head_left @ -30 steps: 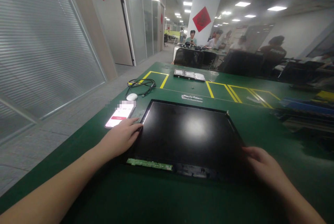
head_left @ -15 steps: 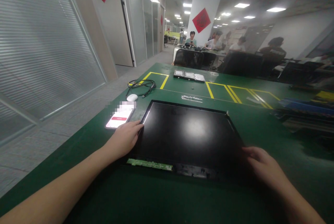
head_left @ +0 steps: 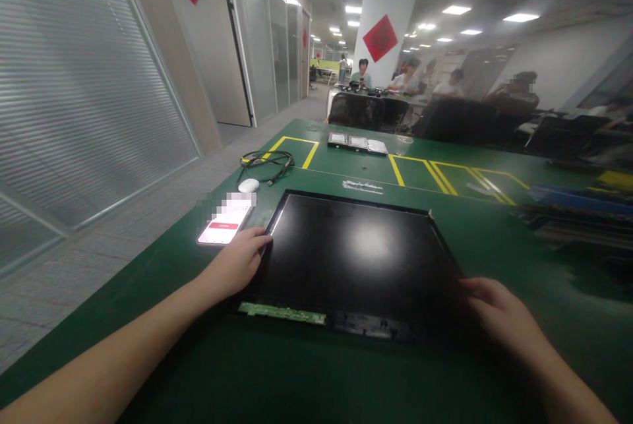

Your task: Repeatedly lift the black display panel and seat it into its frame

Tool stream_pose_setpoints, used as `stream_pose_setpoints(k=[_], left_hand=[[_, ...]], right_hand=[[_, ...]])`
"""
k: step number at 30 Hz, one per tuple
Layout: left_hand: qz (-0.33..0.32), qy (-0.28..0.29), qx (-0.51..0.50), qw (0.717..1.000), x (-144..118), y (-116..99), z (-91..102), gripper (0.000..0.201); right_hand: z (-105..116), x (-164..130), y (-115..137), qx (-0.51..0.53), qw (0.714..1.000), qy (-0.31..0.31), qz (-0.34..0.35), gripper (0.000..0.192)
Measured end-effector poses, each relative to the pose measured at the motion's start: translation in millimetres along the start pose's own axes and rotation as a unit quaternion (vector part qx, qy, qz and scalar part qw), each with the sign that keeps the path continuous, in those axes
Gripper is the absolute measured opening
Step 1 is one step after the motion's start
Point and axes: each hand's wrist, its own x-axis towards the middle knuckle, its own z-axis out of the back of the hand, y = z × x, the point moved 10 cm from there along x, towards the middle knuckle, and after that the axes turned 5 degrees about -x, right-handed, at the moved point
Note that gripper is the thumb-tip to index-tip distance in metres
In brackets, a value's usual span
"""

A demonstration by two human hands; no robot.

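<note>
While it lies flat on the green desk (head_left: 163, 266), the screen panel (head_left: 356, 256) shows a glossy black rectangular face that mirrors a ceiling light, with a narrow green circuit strip (head_left: 281, 312) along its near edge. The left hand (head_left: 236, 262) rests at its left edge, grip loose; the right hand (head_left: 499, 318) touches its right edge, fingers relaxed, clasping nothing. A lit phone (head_left: 225, 225) lies just beside the panel.

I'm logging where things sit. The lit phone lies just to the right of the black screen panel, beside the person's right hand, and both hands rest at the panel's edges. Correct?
Not quite: the head view shows the phone lying left of the black screen panel, beside the left hand. The right hand is at the panel's right edge, so both hands do rest at its edges.
</note>
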Motion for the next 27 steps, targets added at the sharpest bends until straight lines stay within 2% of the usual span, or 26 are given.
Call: stream_pose_setpoints(k=[9,15,27], left_hand=[[0.006,-0.007,-0.019,1.0,-3.8,-1.7,-1.3,0.054],[0.015,-0.019,-0.034,0.999,-4.5,-3.1,2.7,0.059],[0.02,-0.021,-0.038,0.999,-4.7,-3.3,3.0,0.059]], right_hand=[[0.6,4.4,-5.3,0.036,0.999,-0.015,0.014,0.039],[0.1,3.0,-10.2,0.058,0.998,-0.021,-0.016,0.04],[-0.9,1.9,-6.5,0.097,0.995,-0.01,0.012,0.038]])
